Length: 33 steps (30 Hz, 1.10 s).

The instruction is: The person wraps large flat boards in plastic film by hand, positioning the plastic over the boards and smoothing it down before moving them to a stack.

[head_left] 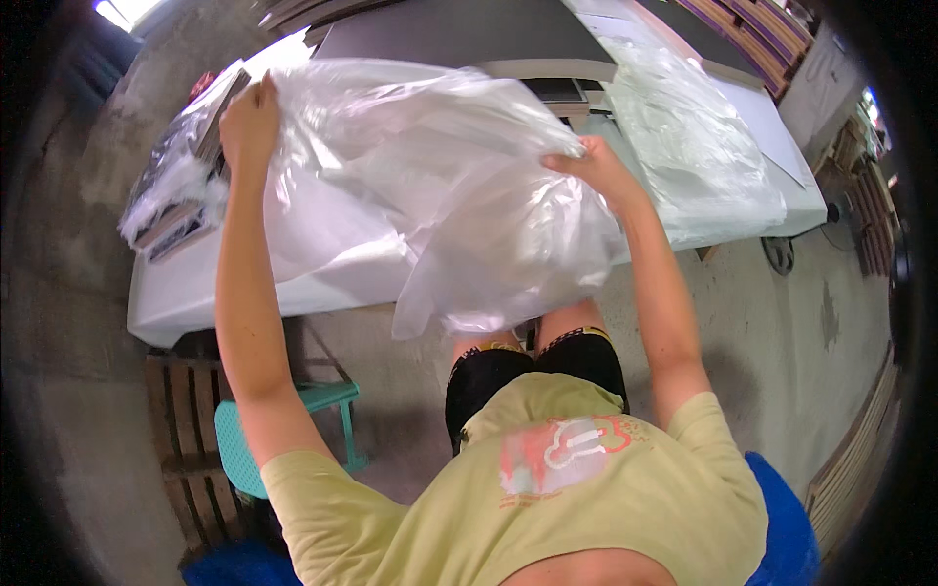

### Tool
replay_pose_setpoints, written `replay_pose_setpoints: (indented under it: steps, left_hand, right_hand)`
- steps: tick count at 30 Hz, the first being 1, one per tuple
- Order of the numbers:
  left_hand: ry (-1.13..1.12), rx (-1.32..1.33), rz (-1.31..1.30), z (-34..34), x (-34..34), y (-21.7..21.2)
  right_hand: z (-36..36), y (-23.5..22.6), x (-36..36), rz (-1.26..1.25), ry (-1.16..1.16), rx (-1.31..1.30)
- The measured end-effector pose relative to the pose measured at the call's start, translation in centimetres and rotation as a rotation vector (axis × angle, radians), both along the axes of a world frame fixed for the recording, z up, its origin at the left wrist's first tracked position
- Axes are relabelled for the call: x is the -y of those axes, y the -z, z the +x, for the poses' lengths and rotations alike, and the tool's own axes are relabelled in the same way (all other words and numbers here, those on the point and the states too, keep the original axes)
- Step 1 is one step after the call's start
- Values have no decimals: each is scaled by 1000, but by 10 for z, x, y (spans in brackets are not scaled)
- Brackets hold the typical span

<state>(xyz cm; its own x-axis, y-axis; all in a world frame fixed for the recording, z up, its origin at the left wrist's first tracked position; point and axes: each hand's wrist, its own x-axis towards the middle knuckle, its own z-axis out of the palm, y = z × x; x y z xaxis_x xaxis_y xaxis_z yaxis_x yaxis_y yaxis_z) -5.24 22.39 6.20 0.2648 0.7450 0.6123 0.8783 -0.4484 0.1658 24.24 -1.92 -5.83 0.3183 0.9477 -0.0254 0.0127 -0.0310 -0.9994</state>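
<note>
A large, crumpled clear plastic bag or sheet (pixel 430 166) is stretched between my two hands, its lower part hanging past the table's front edge toward my knees. My left hand (pixel 250 122) is closed on its upper left corner, raised over the table's left part. On the right, my right hand (pixel 591 166) pinches the other side between thumb and fingers. Through the film the white-covered table (pixel 186 293) shows faintly. Whether the plastic is a bag or a single sheet I cannot tell.
More clear plastic (pixel 694 146) lies on the table's right. Plastic-wrapped flat pieces (pixel 181 220) sit at its left end. A dark panel (pixel 459 39) lies at the back. A turquoise stool (pixel 239 444) and a wooden pallet (pixel 186 430) are at lower left, and stacked boards (pixel 855 449) at right.
</note>
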Motion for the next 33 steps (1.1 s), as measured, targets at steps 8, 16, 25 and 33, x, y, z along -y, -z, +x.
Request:
replay_pose_setpoints:
  steps: [8,16,25,33]
  left_hand:
    - [946,160,92,90,147,12]
    - [1040,19,-568,117,114,47]
    - [642,414,-1132,92,99,57]
    - [491,20,-354,91,92,106]
  right_hand:
    - [3,-64,-17,51,-195,741]
    - [3,-111,13,190,-311,936]
    - [89,-27,32,139,-16,-228]
    - [34,8,20,273,169,-580]
